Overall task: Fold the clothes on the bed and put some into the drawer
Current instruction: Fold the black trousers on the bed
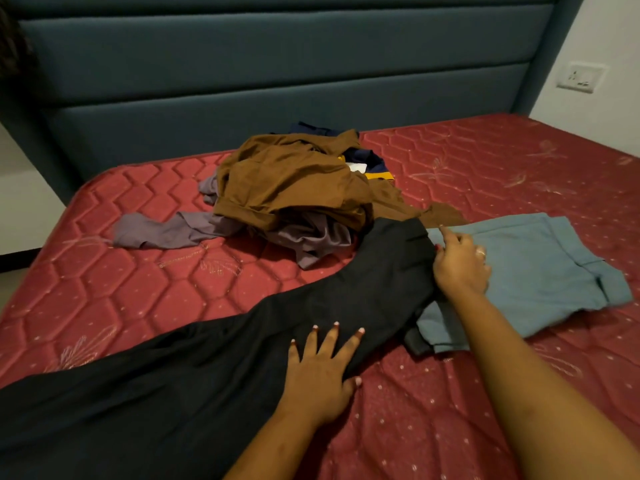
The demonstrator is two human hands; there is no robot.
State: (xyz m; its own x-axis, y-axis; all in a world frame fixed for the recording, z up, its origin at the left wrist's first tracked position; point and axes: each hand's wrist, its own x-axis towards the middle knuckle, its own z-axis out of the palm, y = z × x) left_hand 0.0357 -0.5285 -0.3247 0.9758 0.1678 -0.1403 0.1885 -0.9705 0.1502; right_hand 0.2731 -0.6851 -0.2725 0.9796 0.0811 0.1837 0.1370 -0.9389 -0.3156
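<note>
Right now my left grip (320, 372) lies flat, fingers spread, on the black trousers (207, 375), I judge to pin them smooth on the bed (104, 271) for folding. My right grip (460, 265) curls at their waist edge; whether it pinches cloth I cannot tell. Beneath it sits the folded blue garment (540, 271); beyond both grips, the unfolded pile (294, 181). No drawer shows.

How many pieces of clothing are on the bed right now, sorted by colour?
black garment: 1
blue folded garment: 1
brown garment: 1
grey garment: 1
navy and yellow garment: 1
Total: 5 in view; more may be hidden underneath.
</note>
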